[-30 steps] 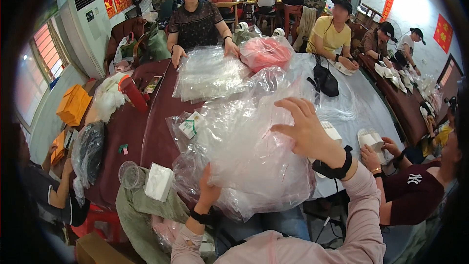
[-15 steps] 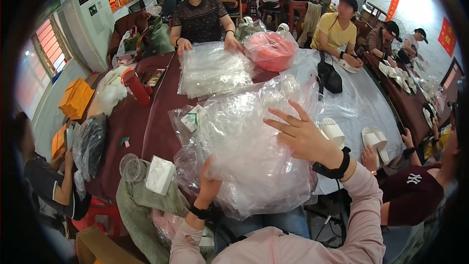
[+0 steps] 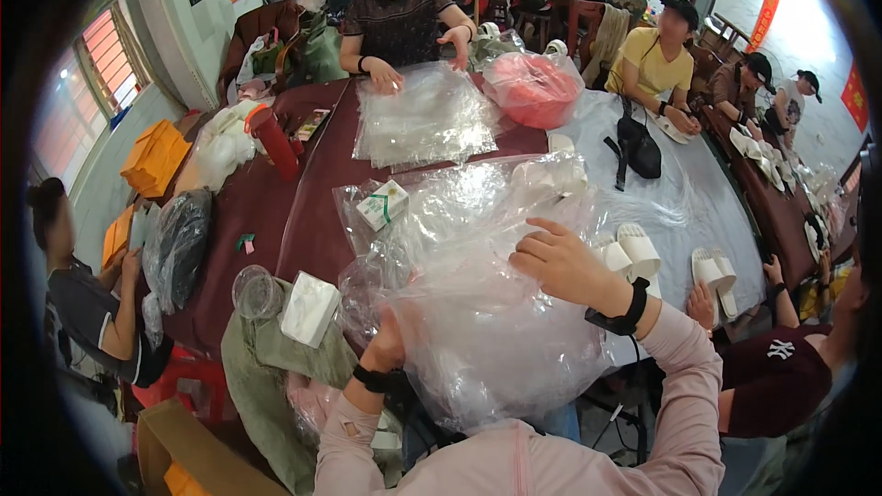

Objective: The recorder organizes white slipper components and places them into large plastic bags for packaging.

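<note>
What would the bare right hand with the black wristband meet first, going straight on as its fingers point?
The right hand would most likely meet the loose, crumpled, clear plastic bags; how high it sits above them is unclear.

Pretty open to reach over the bare maroon desk [image 3: 312,216], left of the clear bags [image 3: 496,340]. Kinda blocked rightward by white slippers [image 3: 638,253], further ahead by stacked plastic sleeves [image 3: 423,124].

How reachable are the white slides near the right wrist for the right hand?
Probably yes: the right hand is just left of the white slides, and the pair's right one lies uncovered. Whether it grips the clear plastic film is unclear.
</note>
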### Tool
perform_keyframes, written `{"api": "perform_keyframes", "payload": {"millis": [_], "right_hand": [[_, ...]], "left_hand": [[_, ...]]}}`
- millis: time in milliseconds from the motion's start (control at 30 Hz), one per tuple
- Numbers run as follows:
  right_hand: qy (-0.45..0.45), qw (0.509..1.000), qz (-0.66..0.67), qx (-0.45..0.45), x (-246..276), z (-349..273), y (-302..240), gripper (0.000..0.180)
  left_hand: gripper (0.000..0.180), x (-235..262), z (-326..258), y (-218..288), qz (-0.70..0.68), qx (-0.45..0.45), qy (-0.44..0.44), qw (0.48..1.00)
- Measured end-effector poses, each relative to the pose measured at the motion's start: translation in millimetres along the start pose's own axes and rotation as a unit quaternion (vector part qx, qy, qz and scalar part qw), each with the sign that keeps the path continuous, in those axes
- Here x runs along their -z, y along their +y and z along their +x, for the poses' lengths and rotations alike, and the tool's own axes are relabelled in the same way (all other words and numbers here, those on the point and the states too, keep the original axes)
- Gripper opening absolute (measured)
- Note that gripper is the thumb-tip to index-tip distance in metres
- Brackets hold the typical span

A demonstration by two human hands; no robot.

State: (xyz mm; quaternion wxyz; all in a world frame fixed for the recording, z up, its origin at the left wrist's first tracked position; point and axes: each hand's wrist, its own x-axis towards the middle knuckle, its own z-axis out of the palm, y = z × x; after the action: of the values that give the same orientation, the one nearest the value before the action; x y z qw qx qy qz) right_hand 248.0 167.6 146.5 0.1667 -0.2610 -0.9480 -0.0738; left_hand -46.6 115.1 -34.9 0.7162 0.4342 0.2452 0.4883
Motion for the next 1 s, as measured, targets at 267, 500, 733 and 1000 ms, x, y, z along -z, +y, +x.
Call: {"api": "perform_keyframes", "payload": {"millis": [267,500,733,1000], "right_hand": [[0.058,0.993,-0.082,0.053,-17.3,6.4,-4.3,0.014],[0.074,0.985,-0.125,0.095,-14.7,10.3,-0.1,0.016],[0.074,0.986,-0.101,0.111,-14.8,-0.9,10.4,0.015],[0.056,0.987,-0.098,0.117,-3.7,-9.0,7.1,0.017]], "left_hand": [[0.082,33.3,10.5,-17.6,-0.484,0.056,-0.145,0.861],[0.07,-0.4,34.7,57.7,-0.064,0.03,-0.177,0.982],[0.049,-38.3,47.0,82.1,-0.084,0.159,-0.045,0.983],[0.027,26.7,79.5,-7.9,0.426,-0.007,0.012,0.905]]}}
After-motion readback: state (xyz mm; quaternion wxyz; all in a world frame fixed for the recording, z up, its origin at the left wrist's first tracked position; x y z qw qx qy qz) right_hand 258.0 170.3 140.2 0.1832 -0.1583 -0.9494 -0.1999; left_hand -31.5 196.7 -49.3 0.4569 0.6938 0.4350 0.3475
